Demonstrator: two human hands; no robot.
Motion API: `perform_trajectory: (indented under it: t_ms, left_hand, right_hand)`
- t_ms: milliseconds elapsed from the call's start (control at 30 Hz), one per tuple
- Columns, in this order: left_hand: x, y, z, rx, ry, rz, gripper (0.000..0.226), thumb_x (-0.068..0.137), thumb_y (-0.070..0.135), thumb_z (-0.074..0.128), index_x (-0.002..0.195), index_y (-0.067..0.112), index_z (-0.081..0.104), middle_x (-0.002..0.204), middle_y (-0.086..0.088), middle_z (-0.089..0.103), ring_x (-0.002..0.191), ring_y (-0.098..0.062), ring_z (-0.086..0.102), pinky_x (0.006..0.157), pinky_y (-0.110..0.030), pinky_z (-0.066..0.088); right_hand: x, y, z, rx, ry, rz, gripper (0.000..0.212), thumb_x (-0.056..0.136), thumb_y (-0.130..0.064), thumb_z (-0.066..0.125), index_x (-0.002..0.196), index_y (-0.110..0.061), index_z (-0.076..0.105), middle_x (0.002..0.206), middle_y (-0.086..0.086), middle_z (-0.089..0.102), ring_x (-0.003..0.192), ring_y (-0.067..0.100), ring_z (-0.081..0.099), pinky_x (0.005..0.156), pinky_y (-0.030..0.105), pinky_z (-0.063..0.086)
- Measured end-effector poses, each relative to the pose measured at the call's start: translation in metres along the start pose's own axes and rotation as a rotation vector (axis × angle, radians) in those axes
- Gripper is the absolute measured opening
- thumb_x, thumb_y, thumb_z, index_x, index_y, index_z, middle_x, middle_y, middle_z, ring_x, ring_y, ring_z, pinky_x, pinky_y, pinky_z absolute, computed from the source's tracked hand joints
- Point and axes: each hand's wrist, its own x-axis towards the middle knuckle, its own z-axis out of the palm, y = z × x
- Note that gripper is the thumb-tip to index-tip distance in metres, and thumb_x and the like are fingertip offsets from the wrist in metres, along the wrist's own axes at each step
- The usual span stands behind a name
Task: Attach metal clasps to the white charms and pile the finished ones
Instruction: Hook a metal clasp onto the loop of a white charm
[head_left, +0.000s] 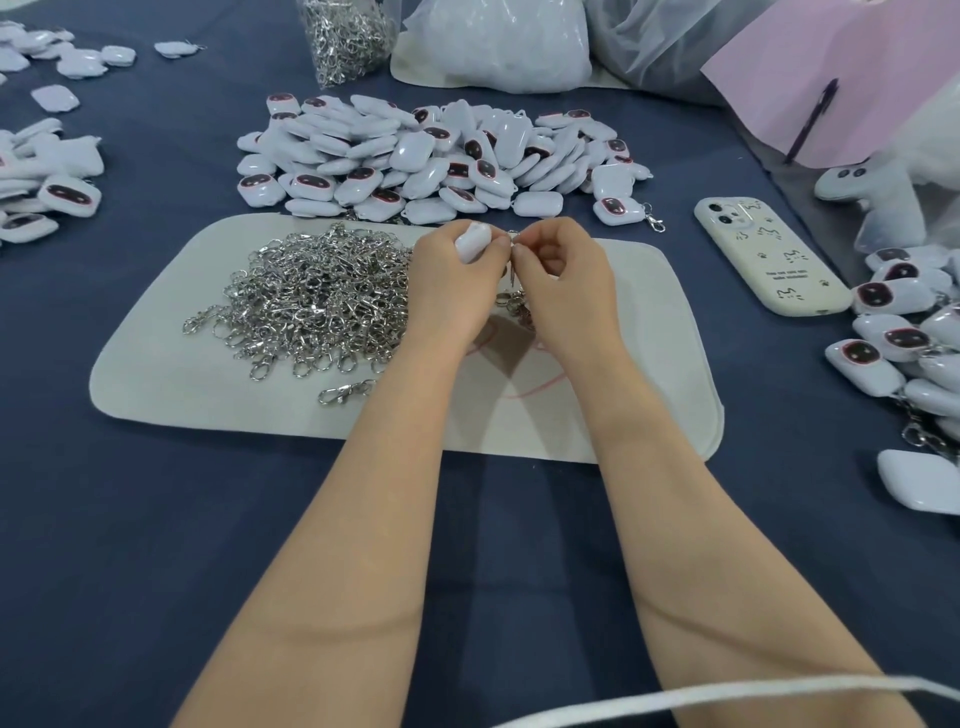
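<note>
With the left hand (453, 283) gripping a white charm (472, 241) and the right hand (566, 283) pinching a clasp (512, 267), the tiny clasp could slip free.

A small hand-assembly workshop: a table (156, 519) under dark blue cloth carries heaps of identical white charms (431, 156), a loose mound of metal clasps (311, 301) on a pale mat (171, 384), a clear bag (345, 36) of more clasps and bulging plastic sacks (498, 47).
</note>
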Motion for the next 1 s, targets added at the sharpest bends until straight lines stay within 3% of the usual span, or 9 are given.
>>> perform_trajectory:
  t_ms: [300, 367, 500, 600, 667, 767, 833, 900, 1000]
  left_hand:
    - [-0.003, 0.005, 0.002, 0.003, -0.025, 0.01, 0.024, 0.084, 0.009, 0.061, 0.068, 0.027, 0.06, 0.075, -0.004, 0.065, 0.079, -0.023, 0.063, 0.083, -0.045, 0.054]
    - [-0.004, 0.01, 0.003, -0.005, -0.031, 0.002, 0.024, 0.083, 0.01, 0.06, 0.068, 0.028, 0.061, 0.077, -0.004, 0.066, 0.083, -0.026, 0.065, 0.084, -0.046, 0.054]
    - [-0.006, 0.014, 0.006, -0.029, -0.034, -0.01, 0.021, 0.083, 0.01, 0.061, 0.071, 0.027, 0.062, 0.086, -0.012, 0.068, 0.092, -0.034, 0.066, 0.085, -0.05, 0.053]
    - [-0.011, 0.017, 0.007, -0.065, -0.041, -0.022, 0.018, 0.083, 0.011, 0.062, 0.073, 0.027, 0.065, 0.088, -0.011, 0.07, 0.091, -0.031, 0.067, 0.086, -0.05, 0.054]
    - [-0.013, 0.019, 0.007, -0.127, -0.053, -0.039, 0.017, 0.084, 0.012, 0.062, 0.075, 0.026, 0.066, 0.085, -0.008, 0.071, 0.088, -0.029, 0.068, 0.082, -0.043, 0.057]
    - [-0.012, 0.022, 0.004, -0.266, -0.054, -0.078, 0.015, 0.086, 0.01, 0.062, 0.077, 0.021, 0.066, 0.077, -0.003, 0.069, 0.077, -0.019, 0.065, 0.059, -0.023, 0.054]
    - [-0.012, 0.024, 0.003, -0.315, -0.041, -0.117, 0.013, 0.088, 0.01, 0.062, 0.08, 0.02, 0.065, 0.078, -0.001, 0.068, 0.074, -0.013, 0.063, 0.057, -0.019, 0.049]
    - [-0.014, 0.025, 0.003, -0.335, -0.026, -0.15, 0.013, 0.089, 0.01, 0.062, 0.081, 0.02, 0.064, 0.078, -0.002, 0.067, 0.072, -0.01, 0.062, 0.059, -0.02, 0.047]
    - [-0.021, 0.027, 0.007, -0.366, -0.045, -0.169, 0.013, 0.089, 0.009, 0.062, 0.081, 0.02, 0.063, 0.076, 0.0, 0.067, 0.068, -0.007, 0.062, 0.061, -0.02, 0.049]
  right_hand:
    - [0.001, -0.008, -0.002, -0.012, 0.028, 0.11, 0.012, 0.086, -0.01, 0.054, 0.082, -0.021, 0.054, 0.072, -0.012, 0.057, 0.065, 0.002, 0.053, 0.056, 0.006, 0.038]
    - [0.003, -0.014, 0.0, 0.013, 0.049, 0.15, 0.016, 0.085, -0.009, 0.053, 0.078, -0.023, 0.053, 0.078, -0.005, 0.061, 0.072, 0.009, 0.057, 0.06, 0.012, 0.04]
    - [0.002, -0.019, 0.005, 0.097, 0.114, 0.231, 0.018, 0.085, -0.006, 0.05, 0.077, -0.022, 0.051, 0.085, 0.006, 0.063, 0.066, 0.015, 0.053, 0.049, 0.014, 0.038]
    - [-0.007, -0.027, 0.001, 0.092, 0.106, 0.257, 0.009, 0.089, -0.007, 0.048, 0.089, -0.014, 0.055, 0.089, 0.007, 0.063, 0.073, 0.019, 0.054, 0.063, 0.027, 0.043]
    - [-0.013, -0.045, -0.015, -0.021, 0.085, 0.195, 0.01, 0.092, -0.01, 0.047, 0.097, -0.011, 0.056, 0.093, 0.002, 0.062, 0.085, 0.019, 0.056, 0.074, 0.027, 0.042]
    - [-0.047, -0.093, -0.063, -0.13, 0.135, -0.009, 0.008, 0.094, -0.017, 0.049, 0.097, -0.019, 0.057, 0.092, -0.009, 0.065, 0.088, 0.007, 0.058, 0.078, 0.023, 0.044]
    - [-0.09, -0.141, -0.097, -0.01, 0.239, -0.248, 0.009, 0.091, -0.022, 0.052, 0.087, -0.029, 0.056, 0.085, -0.014, 0.067, 0.083, -0.001, 0.062, 0.069, 0.013, 0.046]
    - [-0.12, -0.181, -0.118, 0.125, 0.296, -0.491, 0.006, 0.084, -0.025, 0.052, 0.082, -0.03, 0.057, 0.081, -0.018, 0.069, 0.079, -0.001, 0.066, 0.063, 0.007, 0.048]
    - [-0.091, -0.191, -0.118, 0.241, 0.298, -0.591, 0.01, 0.083, -0.017, 0.052, 0.083, -0.027, 0.055, 0.079, -0.012, 0.07, 0.077, 0.003, 0.067, 0.066, 0.015, 0.051]
